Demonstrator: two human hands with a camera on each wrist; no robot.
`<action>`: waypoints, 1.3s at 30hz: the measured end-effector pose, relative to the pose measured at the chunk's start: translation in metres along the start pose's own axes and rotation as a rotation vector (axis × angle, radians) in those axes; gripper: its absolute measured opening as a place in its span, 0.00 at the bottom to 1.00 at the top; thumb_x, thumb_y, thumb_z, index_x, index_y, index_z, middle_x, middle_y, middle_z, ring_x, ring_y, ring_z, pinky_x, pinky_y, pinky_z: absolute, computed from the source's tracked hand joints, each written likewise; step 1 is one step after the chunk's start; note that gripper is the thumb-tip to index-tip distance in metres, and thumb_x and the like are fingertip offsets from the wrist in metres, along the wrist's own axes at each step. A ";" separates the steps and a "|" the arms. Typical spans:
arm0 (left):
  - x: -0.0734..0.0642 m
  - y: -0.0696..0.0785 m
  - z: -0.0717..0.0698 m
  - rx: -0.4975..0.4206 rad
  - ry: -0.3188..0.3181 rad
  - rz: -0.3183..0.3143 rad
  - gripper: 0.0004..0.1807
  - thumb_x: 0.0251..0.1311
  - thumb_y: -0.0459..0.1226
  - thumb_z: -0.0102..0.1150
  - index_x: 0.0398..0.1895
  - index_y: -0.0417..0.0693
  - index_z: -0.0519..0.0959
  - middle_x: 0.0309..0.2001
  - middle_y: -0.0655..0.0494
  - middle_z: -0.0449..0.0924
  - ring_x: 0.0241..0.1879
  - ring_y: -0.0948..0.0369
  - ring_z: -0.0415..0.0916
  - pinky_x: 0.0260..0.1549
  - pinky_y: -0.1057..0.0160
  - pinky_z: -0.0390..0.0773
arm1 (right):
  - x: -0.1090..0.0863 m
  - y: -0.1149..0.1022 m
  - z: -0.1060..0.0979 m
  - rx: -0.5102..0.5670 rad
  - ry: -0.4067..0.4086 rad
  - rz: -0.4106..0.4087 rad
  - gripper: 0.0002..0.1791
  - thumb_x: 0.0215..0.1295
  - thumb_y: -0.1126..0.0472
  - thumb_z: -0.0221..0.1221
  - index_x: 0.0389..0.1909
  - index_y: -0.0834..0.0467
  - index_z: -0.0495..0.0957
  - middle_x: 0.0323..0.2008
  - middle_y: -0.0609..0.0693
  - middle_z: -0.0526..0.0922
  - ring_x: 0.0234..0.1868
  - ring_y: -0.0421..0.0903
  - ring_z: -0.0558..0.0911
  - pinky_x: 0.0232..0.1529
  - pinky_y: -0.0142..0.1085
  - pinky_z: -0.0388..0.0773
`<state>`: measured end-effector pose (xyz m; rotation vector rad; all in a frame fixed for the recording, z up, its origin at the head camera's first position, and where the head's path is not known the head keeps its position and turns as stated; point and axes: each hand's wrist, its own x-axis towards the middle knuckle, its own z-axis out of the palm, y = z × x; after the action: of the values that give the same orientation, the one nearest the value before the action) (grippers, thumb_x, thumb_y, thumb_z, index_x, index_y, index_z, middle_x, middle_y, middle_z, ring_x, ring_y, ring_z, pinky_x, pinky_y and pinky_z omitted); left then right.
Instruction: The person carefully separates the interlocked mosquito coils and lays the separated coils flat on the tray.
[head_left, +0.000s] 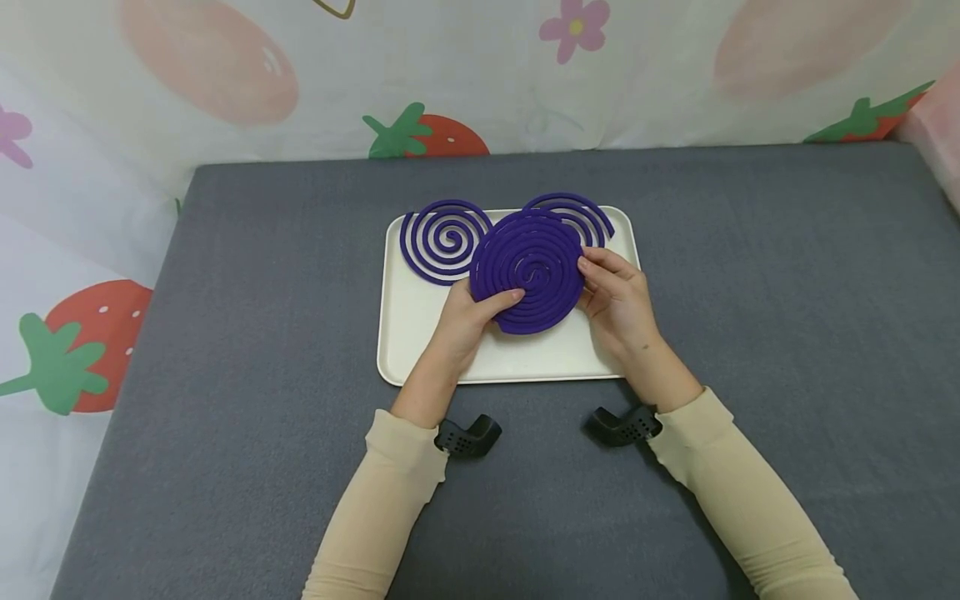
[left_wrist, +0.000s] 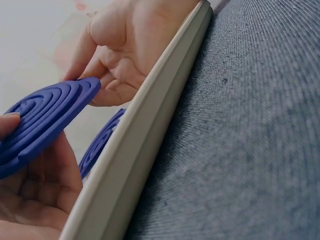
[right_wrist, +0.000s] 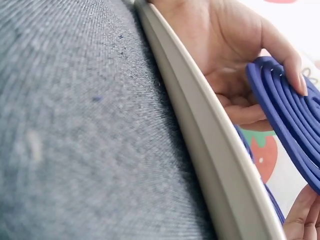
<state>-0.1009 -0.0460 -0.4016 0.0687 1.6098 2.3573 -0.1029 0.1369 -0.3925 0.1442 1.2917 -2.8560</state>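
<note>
Both hands hold a dark purple-blue mosquito coil [head_left: 531, 242], tightly wound, above a white tray [head_left: 540, 365]. My left hand [head_left: 465, 323] grips its lower left part, thumb across the top face and fingers underneath. At the right edge my right hand [head_left: 621, 304] pinches the coil between thumb and fingers. In the left wrist view the coil [left_wrist: 55, 107] is tilted, raised over the tray's rim. Two looser single coils lie at the back of the tray: one coil [head_left: 452, 242] on the left, another coil [head_left: 567, 197] on the right, partly hidden by the held one.
A grey cloth [head_left: 247, 375] covers the table under the tray. Behind it hangs a pale curtain [head_left: 495, 75] printed with strawberries and flowers. Black wrist mounts sit at both cuffs, near the tray's front edge.
</note>
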 end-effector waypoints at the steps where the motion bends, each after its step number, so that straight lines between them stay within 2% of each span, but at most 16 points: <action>1: 0.000 0.000 0.000 0.005 -0.006 -0.004 0.27 0.53 0.25 0.56 0.59 0.29 0.67 0.47 0.45 0.77 0.42 0.62 0.78 0.47 0.62 0.78 | 0.000 0.000 0.000 -0.008 0.004 -0.001 0.19 0.65 0.77 0.49 0.26 0.57 0.83 0.24 0.47 0.81 0.23 0.40 0.78 0.24 0.29 0.76; 3: 0.000 0.001 -0.001 0.013 -0.017 -0.008 0.28 0.53 0.25 0.56 0.60 0.30 0.67 0.49 0.44 0.77 0.43 0.62 0.78 0.48 0.61 0.77 | 0.000 -0.001 0.000 -0.021 0.004 0.000 0.19 0.65 0.77 0.48 0.26 0.57 0.83 0.23 0.47 0.80 0.23 0.40 0.78 0.24 0.29 0.76; 6: -0.001 0.001 -0.001 -0.010 -0.028 -0.015 0.27 0.52 0.24 0.56 0.59 0.30 0.67 0.46 0.48 0.78 0.42 0.62 0.78 0.47 0.63 0.77 | 0.001 -0.003 -0.001 -0.033 -0.010 0.011 0.20 0.66 0.77 0.47 0.26 0.57 0.84 0.23 0.47 0.81 0.24 0.40 0.79 0.25 0.29 0.76; 11: -0.001 0.002 -0.001 -0.110 -0.066 -0.036 0.26 0.48 0.22 0.55 0.55 0.34 0.70 0.40 0.56 0.80 0.39 0.62 0.78 0.43 0.65 0.77 | 0.001 -0.007 -0.004 -0.020 -0.039 0.039 0.19 0.65 0.78 0.48 0.26 0.58 0.85 0.25 0.48 0.82 0.25 0.40 0.80 0.26 0.30 0.76; 18: -0.002 0.002 -0.001 -0.195 -0.171 -0.028 0.29 0.42 0.23 0.57 0.54 0.37 0.70 0.40 0.55 0.81 0.40 0.61 0.78 0.44 0.65 0.77 | 0.002 -0.009 -0.007 0.009 -0.072 0.062 0.15 0.61 0.78 0.52 0.27 0.60 0.85 0.26 0.50 0.83 0.26 0.41 0.81 0.27 0.31 0.78; 23: -0.004 0.003 -0.002 -0.221 -0.225 -0.032 0.24 0.41 0.24 0.56 0.47 0.43 0.74 0.39 0.55 0.81 0.40 0.62 0.77 0.44 0.66 0.77 | 0.003 -0.010 -0.010 0.031 -0.099 0.087 0.14 0.61 0.78 0.52 0.28 0.61 0.85 0.26 0.51 0.84 0.26 0.42 0.81 0.27 0.31 0.79; 28: -0.006 0.004 -0.005 -0.284 -0.311 -0.077 0.18 0.44 0.21 0.49 0.38 0.45 0.78 0.34 0.55 0.81 0.33 0.63 0.77 0.36 0.68 0.77 | 0.005 -0.011 -0.012 0.051 -0.073 0.086 0.20 0.66 0.78 0.44 0.26 0.64 0.84 0.25 0.52 0.84 0.25 0.41 0.82 0.27 0.30 0.79; 31: -0.006 0.005 -0.005 -0.288 -0.344 -0.092 0.17 0.45 0.21 0.48 0.37 0.45 0.78 0.33 0.55 0.81 0.30 0.63 0.76 0.32 0.67 0.76 | 0.006 -0.012 -0.011 0.036 -0.037 0.074 0.22 0.67 0.78 0.41 0.25 0.64 0.83 0.24 0.51 0.84 0.24 0.40 0.82 0.27 0.28 0.79; 36: -0.006 0.007 -0.004 -0.226 -0.355 -0.063 0.17 0.49 0.21 0.46 0.41 0.43 0.76 0.36 0.54 0.81 0.34 0.63 0.77 0.35 0.66 0.78 | 0.008 -0.015 -0.013 0.003 0.006 0.051 0.20 0.67 0.77 0.45 0.24 0.62 0.84 0.24 0.51 0.83 0.23 0.40 0.81 0.24 0.28 0.78; 39: -0.004 0.007 -0.004 -0.253 -0.343 -0.046 0.17 0.55 0.21 0.40 0.43 0.41 0.75 0.36 0.53 0.80 0.35 0.61 0.78 0.36 0.66 0.79 | 0.010 -0.019 -0.015 0.010 0.025 0.033 0.17 0.66 0.76 0.49 0.26 0.63 0.84 0.25 0.52 0.83 0.24 0.42 0.81 0.23 0.29 0.77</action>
<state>-0.0993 -0.0530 -0.3967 0.3577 1.1374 2.3378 -0.1123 0.1606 -0.3892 0.1999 1.2667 -2.8423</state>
